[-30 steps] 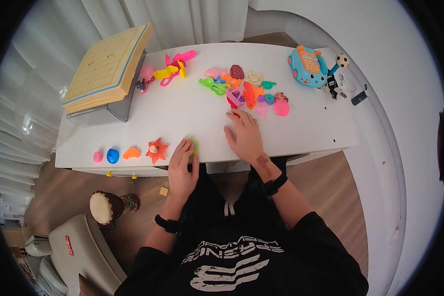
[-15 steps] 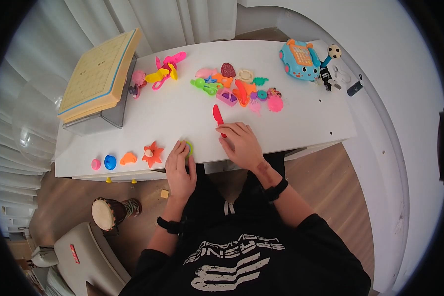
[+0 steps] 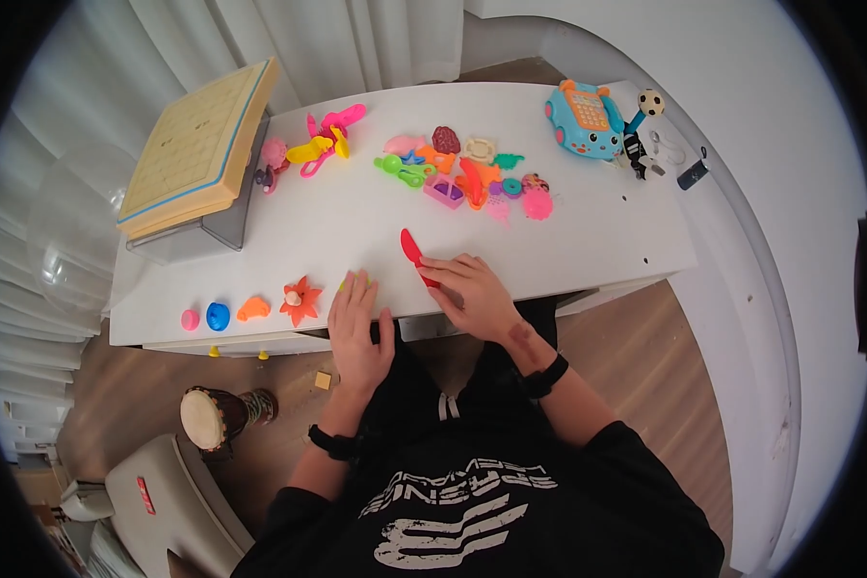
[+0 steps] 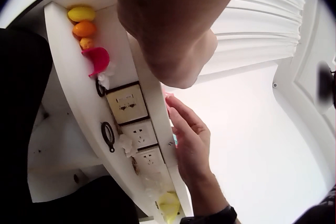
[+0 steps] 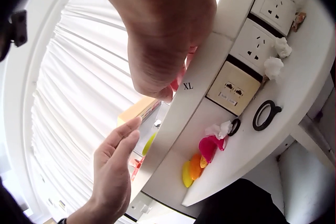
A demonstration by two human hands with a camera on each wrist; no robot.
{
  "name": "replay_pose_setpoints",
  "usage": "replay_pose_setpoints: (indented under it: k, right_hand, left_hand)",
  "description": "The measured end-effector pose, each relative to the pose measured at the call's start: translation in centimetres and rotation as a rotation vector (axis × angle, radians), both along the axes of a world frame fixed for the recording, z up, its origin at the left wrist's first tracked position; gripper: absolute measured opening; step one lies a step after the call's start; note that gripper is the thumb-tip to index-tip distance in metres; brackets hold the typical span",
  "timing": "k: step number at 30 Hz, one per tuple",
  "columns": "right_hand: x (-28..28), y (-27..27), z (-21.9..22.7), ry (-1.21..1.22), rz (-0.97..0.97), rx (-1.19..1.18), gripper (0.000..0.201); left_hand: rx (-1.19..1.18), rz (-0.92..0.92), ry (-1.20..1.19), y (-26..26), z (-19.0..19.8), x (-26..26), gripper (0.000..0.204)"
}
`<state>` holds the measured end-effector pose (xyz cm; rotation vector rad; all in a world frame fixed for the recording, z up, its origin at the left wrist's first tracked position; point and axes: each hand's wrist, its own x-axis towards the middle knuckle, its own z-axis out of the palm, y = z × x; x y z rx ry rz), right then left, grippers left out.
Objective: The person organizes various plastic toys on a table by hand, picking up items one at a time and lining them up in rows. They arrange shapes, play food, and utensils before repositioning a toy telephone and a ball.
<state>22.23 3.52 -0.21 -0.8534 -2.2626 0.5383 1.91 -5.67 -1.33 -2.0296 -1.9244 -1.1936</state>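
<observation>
My right hand pinches the handle of a red toy knife near the table's front edge. The blade points away to the upper left. To its left, my left hand lies with straight fingers at the table edge. Bits of a yellow-green ring-like toy show past its fingertips; most of it is covered. Left of that hand a row runs along the edge: an orange-red flower-shaped toy, an orange piece, a blue piece and a small pink piece.
Colourful toy pieces lie heaped at the table's middle back. Pink and yellow toys sit beside a board-topped box at left. A blue toy phone stands back right. Under the tabletop, a shelf holds sockets and small toys.
My right hand drew the red knife out from below the toy heap towards the table's front edge and left. The left hand's fingers straightened over the yellow-green toy, covering more of it.
</observation>
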Motion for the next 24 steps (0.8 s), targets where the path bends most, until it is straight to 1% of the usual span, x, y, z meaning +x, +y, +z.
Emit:
replay_pose_setpoints:
  k: [3, 4, 6, 8, 9, 10, 12, 13, 15, 16, 18, 19, 22, 24]
  right_hand:
    - [-0.1, 0.0, -0.2, 0.042, 0.007, 0.020, 0.029]
    - [-0.2, -0.1, -0.3, -0.002, 0.023, 0.031, 0.033]
    - [-0.3, -0.3, -0.1, -0.048, 0.038, 0.049, 0.037]
    - [-0.2, -1.0, -0.1, -0.096, 0.031, 0.037, 0.043]
    - [0.2, -1.1, 0.0, -0.084, 0.036, -0.015, 0.044]
    - [0.4, -1.0, 0.1, -0.086, 0.030, -0.015, 0.044]
    - [1.2, -0.8, -0.4, 0.099, 0.034, -0.113, 0.041]
    - [1.9, -0.5, -0.6, 0.097, 0.028, -0.116, 0.041]
    - [3.2, 0.4, -0.4, 0.048, -0.089, -0.031, 0.043]
    - [3.7, 0.8, -0.3, 0.046, -0.093, -0.033, 0.043]
    - [4.4, 1.6, 0.4, -0.069, -0.361, 0.125, 0.045]
    - [4.5, 2.0, 0.6, -0.083, -0.412, 0.141, 0.047]
    - [4.9, 2.7, -0.8, -0.154, -0.399, 0.182, 0.046]
    - [4.8, 2.4, -0.7, -0.155, -0.377, 0.175, 0.045]
  left_hand:
    - [0.011, -0.203, -0.019, 1.1, 0.9, 1.5, 0.041]
    - [0.013, -0.202, -0.020, 1.6, 1.2, 1.9, 0.041]
    - [-0.147, -0.271, -0.046, 2.8, 0.8, 2.7, 0.041]
    - [-0.106, -0.251, -0.022, 3.6, 0.5, 3.5, 0.041]
    - [-0.095, -0.244, -0.005, 3.9, 0.6, 3.8, 0.041]
    - [-0.085, -0.238, 0.014, 4.2, 0.6, 4.0, 0.041]
    - [-0.084, -0.249, 0.007, 4.4, 0.3, 4.2, 0.040]
    - [-0.086, -0.253, 0.001, 4.5, 0.1, 4.2, 0.040]
    - [-0.081, -0.251, 0.005, 4.4, -0.2, 4.2, 0.039]
    - [-0.070, -0.242, 0.013, 4.5, -0.3, 4.2, 0.038]
    - [-0.057, -0.247, 0.005, 4.4, -0.2, 4.3, 0.037]
    - [-0.047, -0.250, -0.002, 4.3, -0.2, 4.3, 0.036]
    - [-0.045, -0.259, 0.016, 4.2, -0.1, 4.2, 0.036]
    - [-0.047, -0.261, 0.009, 4.3, -0.2, 4.1, 0.037]
